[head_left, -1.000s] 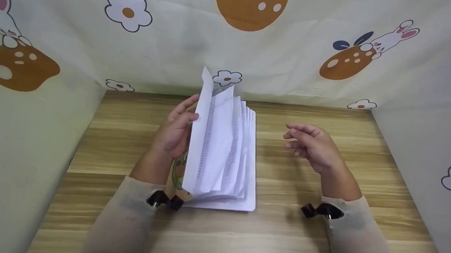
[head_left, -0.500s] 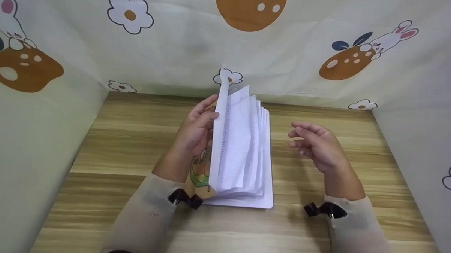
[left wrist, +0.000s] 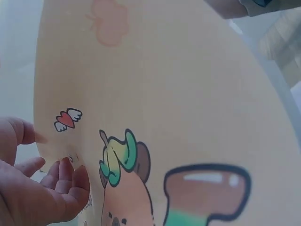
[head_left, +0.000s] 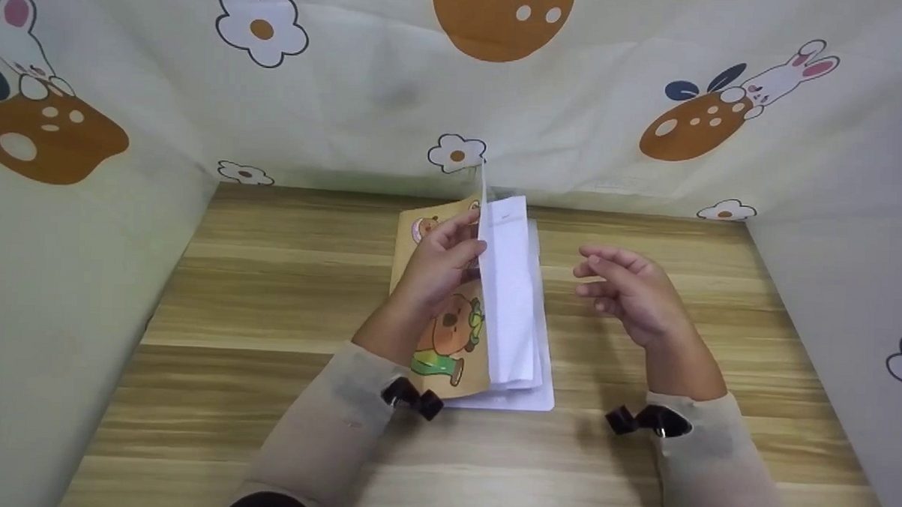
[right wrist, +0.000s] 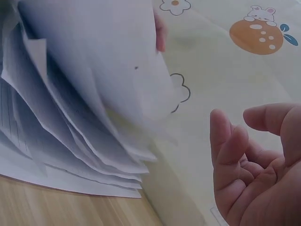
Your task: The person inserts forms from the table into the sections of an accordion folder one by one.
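A notebook (head_left: 511, 301) with white pages lies on the table, its tan cover (left wrist: 202, 94) raised partway and printed with cartoon animals. My left hand (head_left: 439, 264) pinches the free right edge of that cover between thumb and fingers. In the left wrist view, the left hand (left wrist: 44, 183) shows at the cover's edge. Loose pages (right wrist: 80, 113) fan out beneath the cover in the right wrist view. My right hand (head_left: 626, 293) hovers to the right of the notebook, fingers loosely bent, holding nothing. The right wrist view shows the same right hand (right wrist: 258, 169) apart from the pages.
The wood-grain table (head_left: 254, 292) carries the notebook. A cream cloth (head_left: 366, 108) with flowers and rabbits stands behind it and at both sides. Each sleeve has a small black camera mount, one the right mount (head_left: 648, 422).
My left hand has moved right, swinging the cover rightward and down over the pages. The printed outside now shows more, and fewer pages show. The notebook has shifted right; my right hand has barely moved.
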### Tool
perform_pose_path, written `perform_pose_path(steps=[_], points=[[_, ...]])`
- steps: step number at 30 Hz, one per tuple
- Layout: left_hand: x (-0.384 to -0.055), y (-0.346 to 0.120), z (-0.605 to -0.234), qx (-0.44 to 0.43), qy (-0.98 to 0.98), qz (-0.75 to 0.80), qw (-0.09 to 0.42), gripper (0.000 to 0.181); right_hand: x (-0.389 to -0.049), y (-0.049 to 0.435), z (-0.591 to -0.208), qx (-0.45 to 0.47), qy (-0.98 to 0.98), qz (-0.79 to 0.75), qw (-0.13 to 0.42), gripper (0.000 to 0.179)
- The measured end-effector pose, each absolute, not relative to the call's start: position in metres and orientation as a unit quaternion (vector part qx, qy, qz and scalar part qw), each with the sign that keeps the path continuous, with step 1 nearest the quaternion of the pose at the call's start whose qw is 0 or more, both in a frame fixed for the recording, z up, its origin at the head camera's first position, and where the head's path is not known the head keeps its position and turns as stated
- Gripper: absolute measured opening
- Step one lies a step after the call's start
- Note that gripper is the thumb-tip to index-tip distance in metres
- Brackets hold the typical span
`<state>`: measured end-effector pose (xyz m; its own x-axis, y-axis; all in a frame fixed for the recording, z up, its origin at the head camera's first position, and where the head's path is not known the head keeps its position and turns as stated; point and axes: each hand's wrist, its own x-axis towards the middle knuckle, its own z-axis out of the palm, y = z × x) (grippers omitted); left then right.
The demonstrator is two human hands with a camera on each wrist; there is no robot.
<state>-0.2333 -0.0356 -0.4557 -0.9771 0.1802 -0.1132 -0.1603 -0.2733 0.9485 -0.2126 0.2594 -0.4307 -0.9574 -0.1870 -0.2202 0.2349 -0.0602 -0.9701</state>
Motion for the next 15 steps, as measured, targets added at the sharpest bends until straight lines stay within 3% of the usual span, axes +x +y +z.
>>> perform_pose_path(steps=[15], points=[[-0.238, 0.005, -0.478, -0.008, 0.735, 0.667, 0.119, 0.056, -0.213, 0.255, -0.435, 0.015, 0.668, -0.728, 0.151, 0.017]])
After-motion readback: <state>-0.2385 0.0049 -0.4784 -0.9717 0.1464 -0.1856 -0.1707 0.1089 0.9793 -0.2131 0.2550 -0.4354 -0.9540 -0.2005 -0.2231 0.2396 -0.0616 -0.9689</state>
